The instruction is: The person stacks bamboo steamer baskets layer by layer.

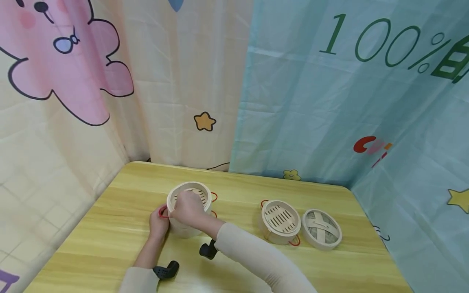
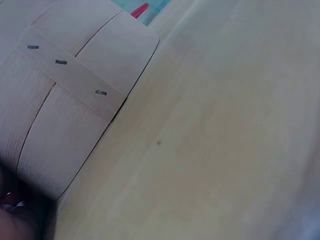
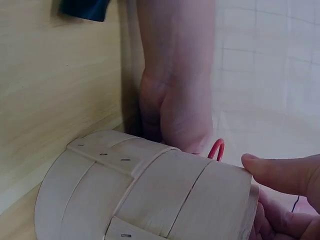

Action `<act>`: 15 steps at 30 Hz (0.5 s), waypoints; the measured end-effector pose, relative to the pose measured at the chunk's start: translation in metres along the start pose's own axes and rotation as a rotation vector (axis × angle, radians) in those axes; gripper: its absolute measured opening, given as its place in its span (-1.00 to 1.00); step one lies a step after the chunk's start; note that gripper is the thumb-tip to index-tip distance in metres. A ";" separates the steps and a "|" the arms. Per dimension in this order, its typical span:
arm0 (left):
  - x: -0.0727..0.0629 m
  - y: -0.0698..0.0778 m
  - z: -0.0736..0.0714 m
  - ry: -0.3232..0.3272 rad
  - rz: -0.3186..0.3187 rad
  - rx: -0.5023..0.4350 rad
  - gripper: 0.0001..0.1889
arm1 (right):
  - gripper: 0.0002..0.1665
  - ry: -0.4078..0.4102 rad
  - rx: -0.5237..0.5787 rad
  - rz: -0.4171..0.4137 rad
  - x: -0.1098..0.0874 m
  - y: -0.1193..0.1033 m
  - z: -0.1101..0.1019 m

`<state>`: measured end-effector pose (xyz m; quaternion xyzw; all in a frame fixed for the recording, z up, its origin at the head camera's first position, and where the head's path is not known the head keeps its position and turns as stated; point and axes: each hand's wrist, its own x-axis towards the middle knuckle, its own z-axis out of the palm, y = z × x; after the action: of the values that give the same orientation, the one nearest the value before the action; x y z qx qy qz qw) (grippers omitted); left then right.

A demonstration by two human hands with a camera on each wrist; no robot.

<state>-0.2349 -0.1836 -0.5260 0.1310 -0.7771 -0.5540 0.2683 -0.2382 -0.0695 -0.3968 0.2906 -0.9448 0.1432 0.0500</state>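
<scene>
At the left of the table stands a stack of pale bamboo steamer baskets [image 1: 183, 228] with red loop handles and a slatted floor in the top one. My right hand [image 1: 188, 208] grips the stack's upper rim. In the right wrist view the thumb [image 3: 280, 175] lies on the outer edge, with fingers curled over the rim. My left hand [image 1: 158, 224] is against the stack's left side, beside a red loop handle [image 1: 163, 211]; its fingers are mostly hidden. The left wrist view shows the stack's stapled wall [image 2: 75, 75] close up.
To the right stands another bamboo steamer basket [image 1: 281, 219] with a slatted floor and red loops. Next to it lies a round woven steamer lid [image 1: 322, 230] with a strap handle. Printed curtains [image 1: 293, 101] hang behind the wooden table [image 1: 234, 183].
</scene>
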 end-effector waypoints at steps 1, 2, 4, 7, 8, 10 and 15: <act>0.000 0.001 0.000 -0.002 -0.008 -0.004 -0.80 | -0.42 -0.009 0.007 0.027 0.002 -0.002 0.000; 0.001 0.001 0.000 -0.002 -0.010 -0.003 -0.79 | -0.44 -0.015 0.016 0.052 0.004 -0.003 -0.001; 0.002 0.002 0.000 0.002 -0.011 -0.011 -0.79 | -0.48 -0.019 0.029 0.094 0.008 -0.006 -0.001; 0.000 0.004 0.001 0.017 -0.040 -0.049 -0.81 | -0.50 -0.017 0.053 0.153 0.012 -0.010 0.002; -0.001 0.005 0.000 0.022 -0.039 -0.054 -0.83 | -0.50 -0.013 0.071 0.167 0.012 -0.010 0.002; -0.002 0.006 0.000 0.019 -0.053 -0.063 -0.83 | -0.50 -0.003 0.111 0.188 0.013 -0.011 0.004; -0.004 0.007 -0.003 0.012 -0.038 -0.085 -0.77 | -0.46 0.016 0.167 0.217 0.015 -0.013 0.007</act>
<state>-0.2288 -0.1810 -0.5195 0.1375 -0.7485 -0.5909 0.2676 -0.2432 -0.0898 -0.3972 0.1886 -0.9550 0.2281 0.0176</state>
